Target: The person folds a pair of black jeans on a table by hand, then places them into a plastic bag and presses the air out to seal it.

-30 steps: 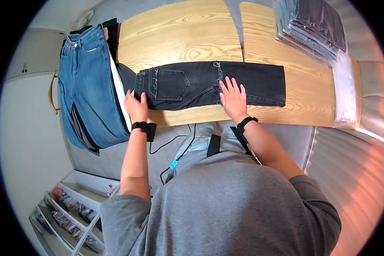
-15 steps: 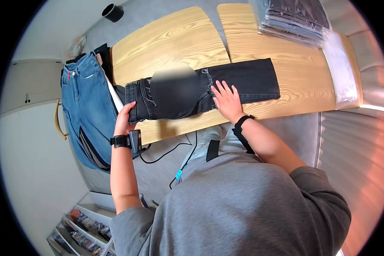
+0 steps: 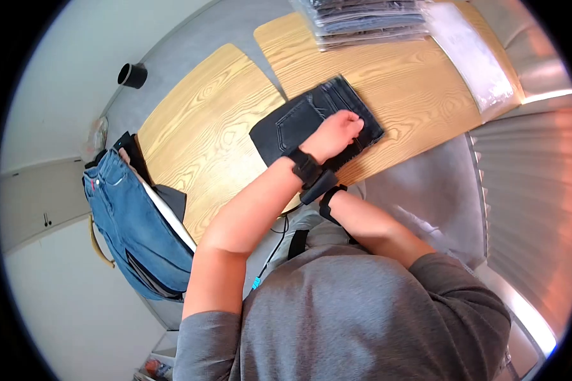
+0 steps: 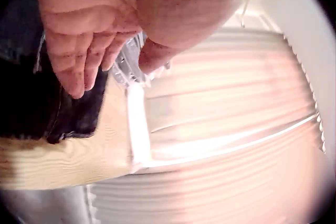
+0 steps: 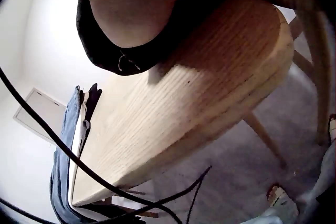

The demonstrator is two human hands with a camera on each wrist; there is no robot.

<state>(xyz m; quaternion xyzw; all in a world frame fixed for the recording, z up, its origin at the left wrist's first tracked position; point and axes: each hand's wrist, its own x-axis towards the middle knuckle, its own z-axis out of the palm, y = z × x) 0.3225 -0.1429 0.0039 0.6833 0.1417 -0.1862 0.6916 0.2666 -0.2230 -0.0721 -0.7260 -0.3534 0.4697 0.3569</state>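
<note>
Black jeans (image 3: 292, 124) lie folded into a short bundle on the wooden table, back pocket up and waistband toward the right. My left hand (image 3: 334, 133) is over the waistband end, its arm crossing in front of my body. In the left wrist view its fingers (image 4: 73, 71) extend down by the dark denim, thumb apart, palm free of any held thing. Of my right hand (image 5: 131, 11), only the heel shows in the right wrist view, against the jeans' dark cloth. Its fingers are hidden, and the left forearm and jeans cover it in the head view.
Blue jeans (image 3: 130, 222) and other garments hang over the table's left end. A stack of bagged clothes (image 3: 368, 25) stands at the back, with clear plastic bags (image 3: 470, 60) on the right. A black bin (image 3: 133, 75) is on the floor; a black cable (image 5: 79, 163) hangs near the table edge.
The left hand took hold of the waistband at the left, and the jeans are now folded over to the right. That hand has crossed rightward; the right hand has dropped from view behind it.
</note>
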